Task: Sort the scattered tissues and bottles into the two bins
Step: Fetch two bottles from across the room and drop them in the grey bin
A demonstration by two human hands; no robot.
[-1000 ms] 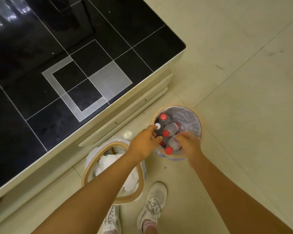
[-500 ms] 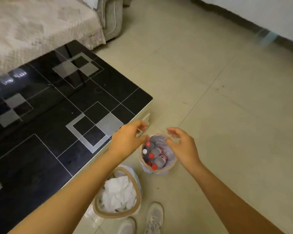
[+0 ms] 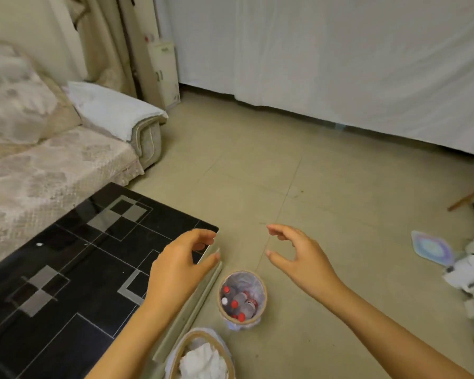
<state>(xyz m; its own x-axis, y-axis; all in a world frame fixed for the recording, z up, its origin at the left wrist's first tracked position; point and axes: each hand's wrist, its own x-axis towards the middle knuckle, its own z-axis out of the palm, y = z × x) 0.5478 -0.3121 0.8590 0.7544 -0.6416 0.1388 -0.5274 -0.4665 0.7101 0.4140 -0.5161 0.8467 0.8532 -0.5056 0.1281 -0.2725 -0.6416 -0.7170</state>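
- L grip [image 3: 179, 265] & R grip [image 3: 298, 255]: both spread, fingers loosely curved, holding nothing, raised w/ a gap between.
- Bottles [image 3: 238, 303] in small bin [image 3: 259, 315], on floor below the gap.
- Tissues [image 3: 203, 363] in bigger bin [image 3: 185, 347], below L grip, beside table [image 3: 66, 269].

Black, beige and white, with dots of red

The table [image 3: 66, 269] is glossy black with grey squares and thin pale lines; the bottles [image 3: 240, 302] have red caps, one white; the tissues [image 3: 203, 362] are white; both bins have tan rims; the floor [image 3: 326, 187] is beige tile.
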